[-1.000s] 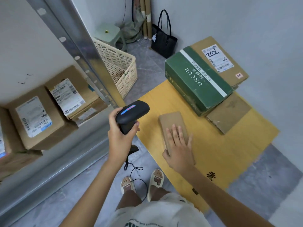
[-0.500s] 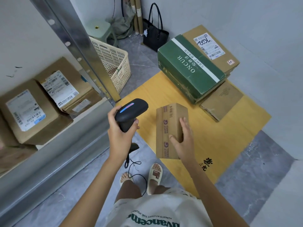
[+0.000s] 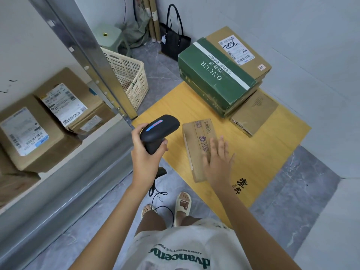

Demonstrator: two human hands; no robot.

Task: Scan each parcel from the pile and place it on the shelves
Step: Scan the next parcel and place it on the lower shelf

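Gripping the black scanner [image 3: 158,131], the left hand [image 3: 145,152] aims it at a small brown parcel [image 3: 198,145] lying on the yellow bench [image 3: 259,152]; the right hand [image 3: 218,164] rests flat on it, fingers spread. Beyond lie a green box [image 3: 216,76] and labelled cartons [image 3: 239,49]; shelf [image 3: 64,172] left.

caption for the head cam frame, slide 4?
Left hand grips a barcode scanner while the open right hand rests on a small cardboard parcel lying on the yellow board.
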